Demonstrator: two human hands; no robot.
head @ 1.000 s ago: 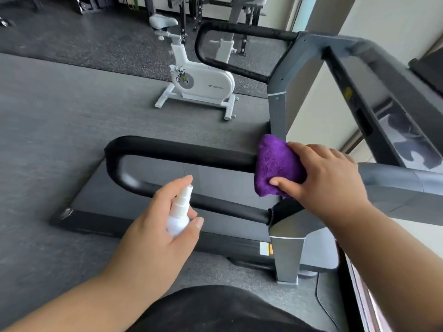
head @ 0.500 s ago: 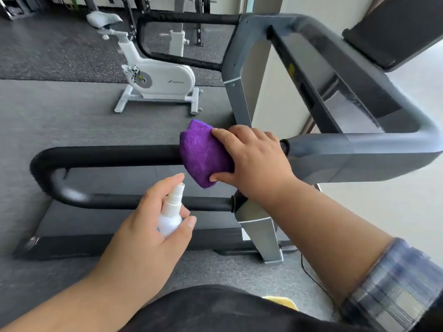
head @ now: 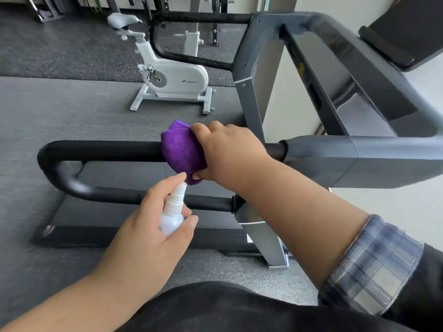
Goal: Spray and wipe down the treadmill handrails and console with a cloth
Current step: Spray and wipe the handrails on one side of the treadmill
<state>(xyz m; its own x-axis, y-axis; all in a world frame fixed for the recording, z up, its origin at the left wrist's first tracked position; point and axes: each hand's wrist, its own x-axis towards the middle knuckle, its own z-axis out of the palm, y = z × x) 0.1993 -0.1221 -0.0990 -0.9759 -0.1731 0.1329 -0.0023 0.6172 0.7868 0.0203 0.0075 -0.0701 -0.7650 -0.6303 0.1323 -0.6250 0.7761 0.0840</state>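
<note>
A black padded handrail [head: 100,150] of the treadmill loops across the middle of the view. My right hand [head: 227,154] grips a purple cloth [head: 181,149] wrapped over the top bar of that rail. Just below it, my left hand [head: 148,236] holds a small white spray bottle [head: 173,212], forefinger on the nozzle, which points up toward the cloth. The grey console frame [head: 359,75] rises at the right, and a second black handrail [head: 191,19] sits on the far side.
The treadmill deck [head: 119,212] lies under the rail on grey gym flooring. A white exercise bike [head: 172,77] stands behind it, with racks further back. A dark screen [head: 407,29] is at the top right. A pale wall lies right of the console.
My right hand has slid the purple cloth leftward along the top bar, away from the grey joint. The left hand with the bottle has stayed just beneath it.
</note>
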